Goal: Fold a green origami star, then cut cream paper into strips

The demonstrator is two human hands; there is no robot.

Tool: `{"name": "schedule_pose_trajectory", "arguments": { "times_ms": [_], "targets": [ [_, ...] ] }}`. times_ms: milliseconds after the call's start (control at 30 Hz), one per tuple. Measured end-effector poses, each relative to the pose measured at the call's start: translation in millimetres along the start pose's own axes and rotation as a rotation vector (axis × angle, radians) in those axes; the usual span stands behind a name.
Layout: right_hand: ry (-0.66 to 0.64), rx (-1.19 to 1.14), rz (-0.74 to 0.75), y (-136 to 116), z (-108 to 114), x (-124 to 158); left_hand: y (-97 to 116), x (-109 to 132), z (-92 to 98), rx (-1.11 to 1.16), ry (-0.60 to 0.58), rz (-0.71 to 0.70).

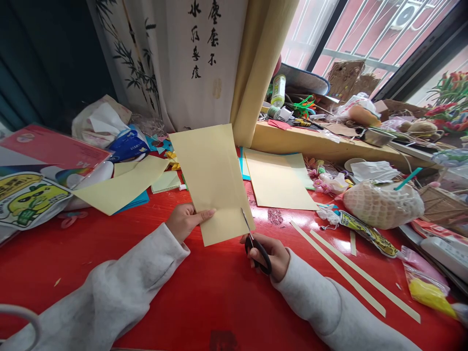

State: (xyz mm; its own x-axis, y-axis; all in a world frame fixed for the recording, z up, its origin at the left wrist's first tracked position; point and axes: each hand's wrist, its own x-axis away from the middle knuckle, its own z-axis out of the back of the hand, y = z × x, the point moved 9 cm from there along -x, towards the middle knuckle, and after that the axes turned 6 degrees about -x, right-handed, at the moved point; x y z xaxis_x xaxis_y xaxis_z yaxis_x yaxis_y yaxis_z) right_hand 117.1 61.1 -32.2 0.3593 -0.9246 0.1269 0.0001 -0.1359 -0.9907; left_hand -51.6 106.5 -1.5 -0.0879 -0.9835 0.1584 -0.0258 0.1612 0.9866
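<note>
A tall sheet of pale yellow paper (pixel 212 170) is held up over the red table by my left hand (pixel 186 221), which pinches its lower left edge with the thumb in front. My right hand (pixel 268 253) is closed around the black handles of a pair of scissors (pixel 259 251). The blades point up and lie at the lower right edge of the sheet; a cut seems to run along that side. Two long narrow paper strips (pixel 365 275) lie on the table to the right of my right hand, with a short strip (pixel 353 243) near them.
More yellow sheets (pixel 280 180) lie behind my right hand, over blue paper. At left are a cut yellow piece (pixel 124 187), a snack bag (pixel 31 200) and a blue tissue pack (pixel 127 144). A netted fruit (pixel 383 204) and clutter fill the right side, below a crowded windowsill (pixel 303 141).
</note>
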Motion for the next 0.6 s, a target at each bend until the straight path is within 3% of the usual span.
{"name": "schedule_pose_trajectory", "arguments": {
  "times_ms": [600],
  "targets": [
    [0.039, -0.049, -0.041, -3.0, -0.1, 0.5, -3.3, 1.6, -6.9, -0.056, -0.048, 0.036]
  ]
}}
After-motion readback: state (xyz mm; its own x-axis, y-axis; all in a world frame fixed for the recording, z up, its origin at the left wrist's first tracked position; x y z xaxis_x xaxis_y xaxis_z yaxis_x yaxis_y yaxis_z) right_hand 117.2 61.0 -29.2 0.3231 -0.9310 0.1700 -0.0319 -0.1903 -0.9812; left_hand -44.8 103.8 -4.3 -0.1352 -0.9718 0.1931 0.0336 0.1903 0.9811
